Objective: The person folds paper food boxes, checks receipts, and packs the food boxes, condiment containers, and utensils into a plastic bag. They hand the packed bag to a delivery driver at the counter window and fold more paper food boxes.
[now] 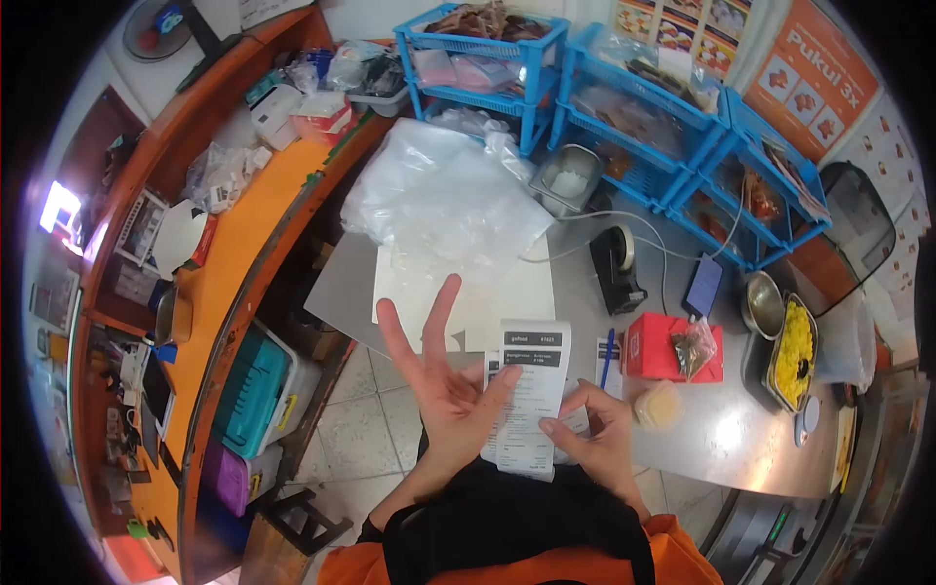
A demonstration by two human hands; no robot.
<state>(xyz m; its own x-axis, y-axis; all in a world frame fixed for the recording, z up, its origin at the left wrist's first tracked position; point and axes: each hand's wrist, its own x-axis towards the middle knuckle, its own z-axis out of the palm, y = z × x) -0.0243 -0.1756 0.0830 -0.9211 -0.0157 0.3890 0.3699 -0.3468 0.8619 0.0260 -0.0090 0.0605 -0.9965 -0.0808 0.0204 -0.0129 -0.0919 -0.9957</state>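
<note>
A long printed receipt [527, 414] is held up in front of my body, with another white slip partly showing behind its left edge. My left hand [450, 409] grips the receipt's left side with the thumb on its face, while two fingers point upward and apart. At the right edge, my right hand [597, 437] pinches the paper between thumb and fingers. Just beyond that hand, a blue pen [608, 359] rests on a small printed slip. A small round tub [659, 405] and a red box [651, 348] with a clear packet on top stand to the right.
A pile of clear plastic bags [439, 185] covers the counter's back left. Blue tiered racks [624, 117] line the back. A tape dispenser [617, 268], phone [703, 286], metal bowl [762, 304] and tray of yellow food [795, 356] stand right. An orange counter [229, 263] runs along the left.
</note>
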